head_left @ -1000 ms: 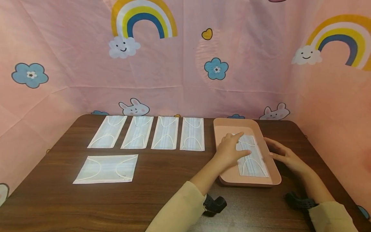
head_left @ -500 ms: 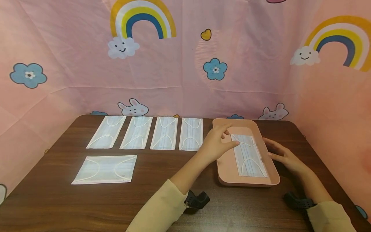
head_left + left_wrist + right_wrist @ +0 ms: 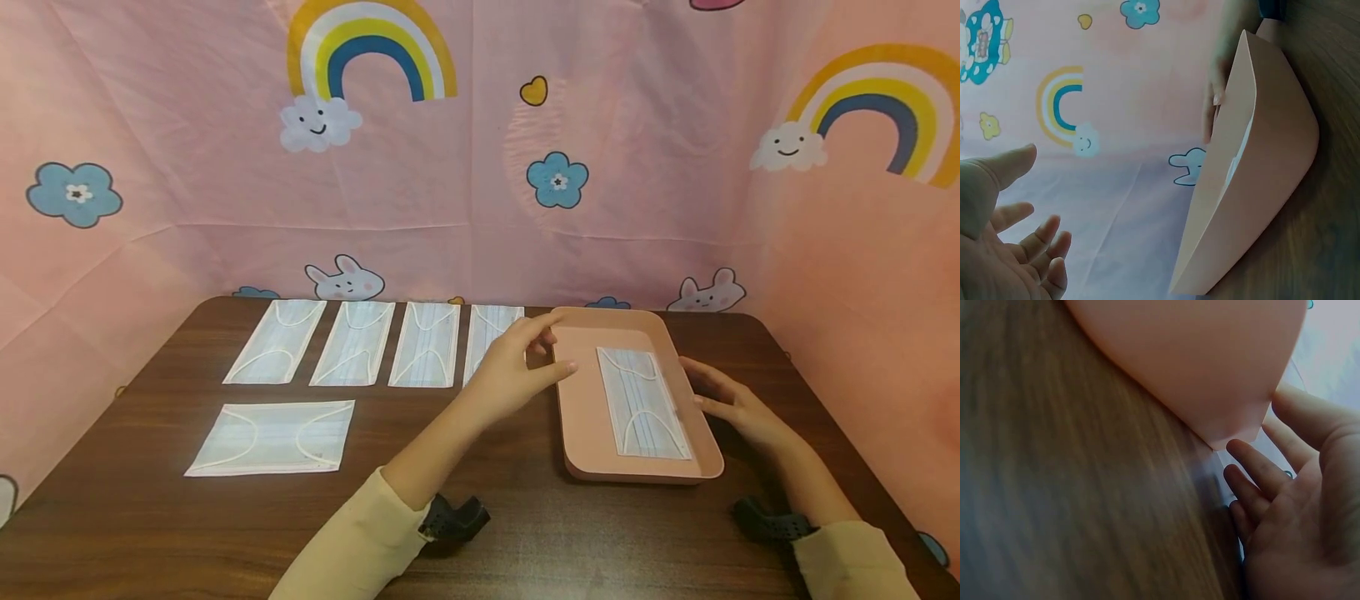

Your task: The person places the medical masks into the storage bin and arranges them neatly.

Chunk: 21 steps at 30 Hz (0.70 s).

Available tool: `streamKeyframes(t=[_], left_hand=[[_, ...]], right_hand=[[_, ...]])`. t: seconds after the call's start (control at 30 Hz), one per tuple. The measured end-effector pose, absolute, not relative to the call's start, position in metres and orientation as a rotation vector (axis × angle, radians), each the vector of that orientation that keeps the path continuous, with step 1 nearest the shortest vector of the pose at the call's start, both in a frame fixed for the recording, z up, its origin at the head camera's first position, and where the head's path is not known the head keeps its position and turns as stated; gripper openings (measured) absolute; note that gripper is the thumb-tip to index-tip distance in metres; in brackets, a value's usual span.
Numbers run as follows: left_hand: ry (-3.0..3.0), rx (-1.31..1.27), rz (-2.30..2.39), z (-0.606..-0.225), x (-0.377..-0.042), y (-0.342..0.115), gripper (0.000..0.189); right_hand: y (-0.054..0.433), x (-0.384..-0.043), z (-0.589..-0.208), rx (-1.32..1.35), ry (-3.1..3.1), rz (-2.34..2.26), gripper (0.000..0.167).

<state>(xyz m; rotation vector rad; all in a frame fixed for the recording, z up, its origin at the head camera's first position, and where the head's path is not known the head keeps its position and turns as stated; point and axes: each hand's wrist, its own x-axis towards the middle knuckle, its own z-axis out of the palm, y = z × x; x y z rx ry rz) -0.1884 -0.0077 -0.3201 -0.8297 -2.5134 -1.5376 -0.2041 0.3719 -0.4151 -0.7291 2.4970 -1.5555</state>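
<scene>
A pink tray [image 3: 592, 454] stands on the right side of the table with one face mask [image 3: 645, 408] lying flat inside it. My left hand [image 3: 506, 371] hovers just left of the tray, holding nothing, its fingers loosely bent; in the left wrist view that hand [image 3: 1010, 231] is apart from the tray wall [image 3: 1272, 137]. Beside the tray's right wall is my right hand [image 3: 738, 408]. The right wrist view has its thumb [image 3: 1310, 412] against the tray's edge, the fingers relaxed. Partly hidden behind my left hand is the rightmost face mask [image 3: 491, 325] of the back row.
Three more face masks, the left one [image 3: 276, 342], the middle one [image 3: 352, 343] and another [image 3: 425, 344], line the back of the brown table [image 3: 562, 542]. A further mask [image 3: 272, 437] lies crosswise at front left. A pink patterned curtain [image 3: 637, 150] encloses the table.
My left hand has moved left, from above the mask in the tray to outside the tray's left wall. The mask stays in the tray. My right hand has stayed beside the tray.
</scene>
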Motion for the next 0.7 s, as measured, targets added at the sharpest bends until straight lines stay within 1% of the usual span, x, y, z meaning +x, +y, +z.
streamKeyframes(t=[0.4, 0.7], left_hand=[[-2.502, -0.852, -1.522, -0.317, -0.178, -0.049, 0.065], [-2.427, -0.954, -1.487, -0.316, -0.173, -0.084, 0.069]], right_hand=[[0.372, -0.202, -0.414, -0.691, 2.507, -1.53, 0.057], [0.373, -0.202, -0.414, -0.652, 2.522, -1.512, 0.057]])
